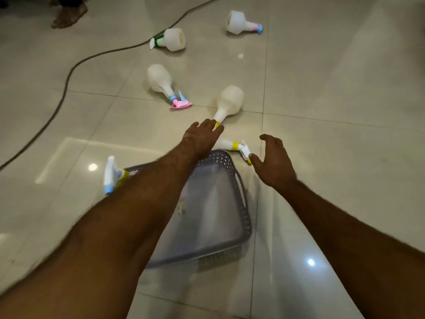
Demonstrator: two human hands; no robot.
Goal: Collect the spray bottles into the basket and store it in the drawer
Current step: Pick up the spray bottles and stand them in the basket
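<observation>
White plastic bottle w/ yellow collar lies on the floor; left hand reaches over its neck, fingers curled, grip not clearly closed, can't tell. Right hand open, fingers spread, thumb touching the trigger of a 2nd yellow-collared bottle just beside the grey basket. Blue-nozzle bottle sits at the basket's left rim, body hidden by the arm. 3 more bottles farther out: pink-trigger, green-collar, pink/blue. Risk: smooth round bottles on glossy tile could roll or slip from a neck-only grip; cable nearby could snag.
</observation>
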